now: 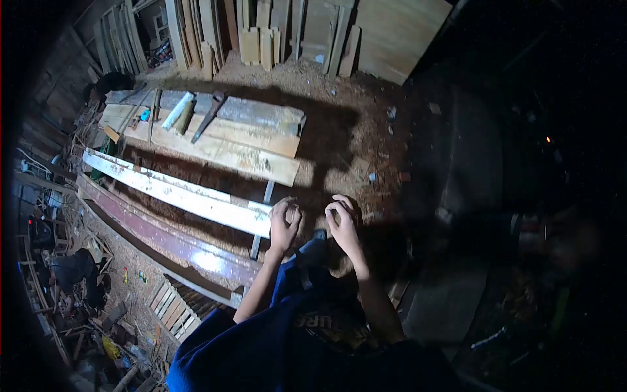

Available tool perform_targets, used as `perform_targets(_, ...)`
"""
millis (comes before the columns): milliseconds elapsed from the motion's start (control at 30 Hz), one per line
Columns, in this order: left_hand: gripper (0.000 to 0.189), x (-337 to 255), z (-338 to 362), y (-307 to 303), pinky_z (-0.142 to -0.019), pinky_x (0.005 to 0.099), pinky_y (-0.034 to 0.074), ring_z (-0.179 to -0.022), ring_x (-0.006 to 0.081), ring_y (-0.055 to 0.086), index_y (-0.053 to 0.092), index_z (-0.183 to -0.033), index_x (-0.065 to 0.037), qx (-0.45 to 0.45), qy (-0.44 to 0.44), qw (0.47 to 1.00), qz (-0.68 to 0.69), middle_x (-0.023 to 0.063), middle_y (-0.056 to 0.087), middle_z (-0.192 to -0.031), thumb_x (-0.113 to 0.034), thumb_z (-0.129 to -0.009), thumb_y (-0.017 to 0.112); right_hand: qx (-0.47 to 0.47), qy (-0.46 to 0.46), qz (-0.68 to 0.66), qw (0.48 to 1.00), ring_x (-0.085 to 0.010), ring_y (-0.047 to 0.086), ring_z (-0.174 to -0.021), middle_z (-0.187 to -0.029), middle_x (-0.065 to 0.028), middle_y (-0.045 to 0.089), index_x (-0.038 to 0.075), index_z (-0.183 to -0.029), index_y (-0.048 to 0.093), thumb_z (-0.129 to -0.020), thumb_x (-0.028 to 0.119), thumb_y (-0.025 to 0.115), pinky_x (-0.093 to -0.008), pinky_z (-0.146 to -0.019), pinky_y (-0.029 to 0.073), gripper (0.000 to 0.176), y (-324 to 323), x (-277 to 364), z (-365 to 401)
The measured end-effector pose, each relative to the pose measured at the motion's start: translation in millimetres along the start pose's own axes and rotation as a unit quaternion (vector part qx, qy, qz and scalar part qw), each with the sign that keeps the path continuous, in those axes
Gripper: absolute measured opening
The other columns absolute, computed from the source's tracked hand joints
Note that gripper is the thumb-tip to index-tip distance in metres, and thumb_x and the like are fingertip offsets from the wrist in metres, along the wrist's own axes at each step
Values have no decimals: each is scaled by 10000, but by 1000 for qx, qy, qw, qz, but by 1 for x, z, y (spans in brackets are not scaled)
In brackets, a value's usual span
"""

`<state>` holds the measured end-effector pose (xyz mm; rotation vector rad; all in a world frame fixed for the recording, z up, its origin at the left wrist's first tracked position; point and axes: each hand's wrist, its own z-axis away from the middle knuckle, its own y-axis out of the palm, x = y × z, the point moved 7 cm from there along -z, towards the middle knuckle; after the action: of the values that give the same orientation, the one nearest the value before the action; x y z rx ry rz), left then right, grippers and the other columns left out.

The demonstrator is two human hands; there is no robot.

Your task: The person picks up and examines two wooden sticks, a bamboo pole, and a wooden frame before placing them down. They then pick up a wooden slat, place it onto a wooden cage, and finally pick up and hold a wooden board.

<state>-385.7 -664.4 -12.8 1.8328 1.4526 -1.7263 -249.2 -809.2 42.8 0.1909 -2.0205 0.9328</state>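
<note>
1. The left hand (285, 225) and the right hand (344, 224) are raised side by side in front of the blue shirt (294, 346), kept apart by a narrow gap. The fingers of both are curled inward, and whether anything is gripped cannot be told.
2. The near end of a white plank (179, 194) is seen just beside the left hand; contact cannot be made out.
3. Below and left of the left hand, a reddish-brown plank (163, 238) is laid alongside the white one.
4. Beyond both hands, sawdust-covered ground (366, 150) is seen.
5. Farther off, up and left of the hands, pale boards (228, 147) are laid flat, with a saw (209, 114) on them.
6. Farthest away, timber offcuts (261, 32) are leaned upright.
</note>
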Motion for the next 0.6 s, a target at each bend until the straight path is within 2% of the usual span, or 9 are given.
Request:
perform_targets(100,231,-8,-72,13,-958,412,485,-1069,348,644,684,-1096,2,-39,-20,998,-43,169,703,-1112,-77,-879,690,-5,-49,12,999,-411,592,-1129,-1189,-177,636,45,-953,625,-842,70,717,-473,-962,482,147,-9,-4,-89)
perform_targets(133,206,-15,-94,14,-998,423,457,-1082,359,635,688,-1074,-10,-55,-12,998,-36,167,702,-1115,-92,-885,680,-7,-49,-15,999,-406,592,-1128,-1182,-171,638,46,-950,618,-817,68,723,-476,-961,478,171,-3,-14,-113)
perform_targets(200,291,-3,-130,23,-1088,456,389,-1213,371,580,655,-1157,-12,-30,-32,998,-47,192,663,-1217,-151,-902,675,5,-98,9,995,-384,596,-1075,-1121,-151,635,72,-905,588,-745,79,747,-467,-904,478,226,8,-28,-158)
perform_targets(267,263,4,-161,30,-1086,457,381,-1195,365,565,644,-1150,-18,-43,-77,995,-46,183,643,-1197,-147,-920,632,70,-83,-10,994,-392,591,-1151,-1123,-199,620,13,-901,590,-771,10,712,-447,-975,480,179,22,-41,-198)
perform_targets(300,244,7,-176,34,-1080,458,386,-1184,368,568,644,-1136,-17,-59,-71,994,-55,182,647,-1177,-143,-927,626,53,-124,-11,991,-374,597,-1056,-1072,-140,627,61,-878,568,-730,69,739,-472,-878,474,227,30,-47,-216)
perform_targets(467,173,58,-244,70,-1059,457,402,-1155,374,580,654,-1079,-20,-138,-122,979,-87,171,665,-1140,-130,-949,626,187,-125,-56,973,-379,599,-1040,-1031,-153,623,29,-949,579,-731,63,729,-475,-879,482,267,78,-100,-310)
perform_targets(533,144,75,-281,90,-1046,452,411,-1147,364,594,668,-1054,-27,-198,-160,965,-66,155,683,-1164,-129,-954,648,184,-169,-80,965,-388,601,-1046,-1024,-164,625,20,-975,580,-731,51,722,-477,-907,488,284,91,-125,-358)
perform_targets(567,144,93,-300,106,-1047,441,411,-1166,344,604,684,-1058,-50,-224,-146,960,-86,135,692,-1223,-118,-931,689,194,-190,-56,961,-396,602,-1076,-1046,-173,631,14,-975,587,-740,38,715,-468,-945,491,269,101,-146,-386)
perform_targets(600,148,103,-323,119,-1059,442,407,-1221,323,599,706,-1052,-71,-259,-151,951,-77,121,706,-1239,-108,-909,715,231,-195,-54,952,-395,602,-1111,-1074,-173,639,18,-973,602,-754,38,724,-460,-963,493,252,112,-166,-416)
